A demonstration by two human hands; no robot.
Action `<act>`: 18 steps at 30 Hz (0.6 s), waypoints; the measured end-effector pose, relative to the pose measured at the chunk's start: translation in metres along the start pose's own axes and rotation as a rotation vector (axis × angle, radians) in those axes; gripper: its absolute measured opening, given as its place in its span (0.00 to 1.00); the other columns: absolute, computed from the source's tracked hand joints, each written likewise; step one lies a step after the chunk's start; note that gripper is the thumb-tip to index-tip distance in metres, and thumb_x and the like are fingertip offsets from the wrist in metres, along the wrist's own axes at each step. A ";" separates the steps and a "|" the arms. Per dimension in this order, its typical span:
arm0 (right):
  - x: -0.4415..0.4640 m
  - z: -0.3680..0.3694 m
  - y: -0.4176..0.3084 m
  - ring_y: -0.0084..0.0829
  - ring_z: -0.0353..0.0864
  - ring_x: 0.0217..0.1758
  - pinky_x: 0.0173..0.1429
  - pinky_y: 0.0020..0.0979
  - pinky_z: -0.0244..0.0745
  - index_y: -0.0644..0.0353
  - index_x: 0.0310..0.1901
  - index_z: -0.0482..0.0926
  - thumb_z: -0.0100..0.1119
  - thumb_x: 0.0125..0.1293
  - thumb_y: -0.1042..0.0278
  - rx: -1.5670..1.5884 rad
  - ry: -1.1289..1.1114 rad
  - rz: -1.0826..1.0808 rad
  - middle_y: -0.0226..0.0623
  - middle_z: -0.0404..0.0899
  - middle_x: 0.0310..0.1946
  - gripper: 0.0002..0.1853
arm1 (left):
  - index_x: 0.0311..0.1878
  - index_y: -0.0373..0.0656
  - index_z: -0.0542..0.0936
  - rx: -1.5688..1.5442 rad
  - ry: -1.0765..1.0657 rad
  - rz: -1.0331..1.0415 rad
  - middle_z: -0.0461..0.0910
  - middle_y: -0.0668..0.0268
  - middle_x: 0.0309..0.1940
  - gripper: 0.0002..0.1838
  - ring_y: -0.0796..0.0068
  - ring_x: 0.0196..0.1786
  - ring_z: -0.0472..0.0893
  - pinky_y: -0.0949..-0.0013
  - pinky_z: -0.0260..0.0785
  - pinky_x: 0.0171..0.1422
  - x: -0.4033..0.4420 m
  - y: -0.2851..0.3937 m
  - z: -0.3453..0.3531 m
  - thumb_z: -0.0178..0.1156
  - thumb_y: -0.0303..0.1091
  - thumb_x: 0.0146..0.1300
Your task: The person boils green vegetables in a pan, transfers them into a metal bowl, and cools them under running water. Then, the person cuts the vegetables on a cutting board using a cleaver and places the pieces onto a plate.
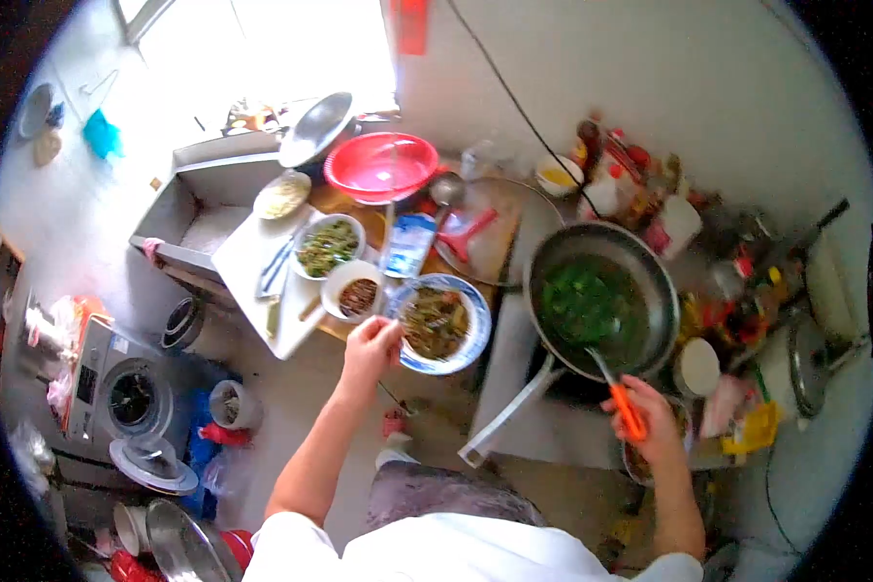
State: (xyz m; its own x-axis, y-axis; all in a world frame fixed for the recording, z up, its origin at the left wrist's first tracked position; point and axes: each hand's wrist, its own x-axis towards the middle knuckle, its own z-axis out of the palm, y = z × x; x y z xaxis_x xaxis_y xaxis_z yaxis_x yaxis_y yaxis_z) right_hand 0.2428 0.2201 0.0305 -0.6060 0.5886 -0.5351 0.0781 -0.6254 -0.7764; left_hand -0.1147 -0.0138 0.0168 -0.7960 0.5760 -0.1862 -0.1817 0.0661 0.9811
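White short-sleeved top (446, 553), mottled dark greyish bottoms (436, 495)

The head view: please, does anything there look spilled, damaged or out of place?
Nothing looks clearly spilled or damaged. The blue-and-white dish beside the left hand seems to reach past the edge of the table, which looks slightly risky. Also, the round door of the washing machine stands open.
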 end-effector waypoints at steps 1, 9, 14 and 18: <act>0.000 0.010 -0.003 0.32 0.77 0.22 0.21 0.29 0.71 0.62 0.64 0.61 0.52 0.67 0.63 0.002 0.033 0.008 0.52 0.78 0.35 0.26 | 0.31 0.41 0.77 -0.089 0.045 0.011 0.75 0.70 0.22 0.08 0.83 0.22 0.72 0.80 0.63 0.25 0.027 0.009 -0.019 0.58 0.33 0.64; 0.014 0.068 -0.004 0.26 0.70 0.16 0.14 0.25 0.61 0.68 0.54 0.68 0.55 0.63 0.68 0.012 0.313 0.052 0.46 0.77 0.28 0.20 | 0.35 0.33 0.73 -0.807 0.138 -0.059 0.78 0.52 0.34 0.05 0.58 0.40 0.81 0.61 0.80 0.47 0.350 0.015 -0.183 0.54 0.26 0.64; 0.024 0.105 -0.004 0.22 0.65 0.14 0.13 0.24 0.55 0.69 0.41 0.75 0.57 0.60 0.71 0.047 0.414 0.170 0.42 0.75 0.23 0.11 | 0.56 0.33 0.64 -0.831 0.269 -0.053 0.65 0.50 0.51 0.27 0.52 0.50 0.71 0.48 0.71 0.60 0.528 -0.021 -0.232 0.64 0.29 0.56; 0.030 0.131 0.003 0.21 0.63 0.12 0.13 0.23 0.55 0.71 0.36 0.77 0.57 0.61 0.71 0.116 0.490 0.042 0.39 0.75 0.21 0.09 | 0.59 0.38 0.68 0.099 0.121 0.301 0.74 0.55 0.51 0.24 0.67 0.54 0.74 0.58 0.76 0.55 0.603 -0.039 -0.255 0.60 0.31 0.61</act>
State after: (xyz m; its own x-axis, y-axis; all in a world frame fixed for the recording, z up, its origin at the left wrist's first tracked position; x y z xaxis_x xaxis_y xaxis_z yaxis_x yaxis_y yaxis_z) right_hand 0.1210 0.1689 0.0561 -0.1592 0.7158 -0.6799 -0.0107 -0.6899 -0.7238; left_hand -0.7347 0.1230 -0.1474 -0.8692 0.4813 0.1133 0.1240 -0.0095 0.9922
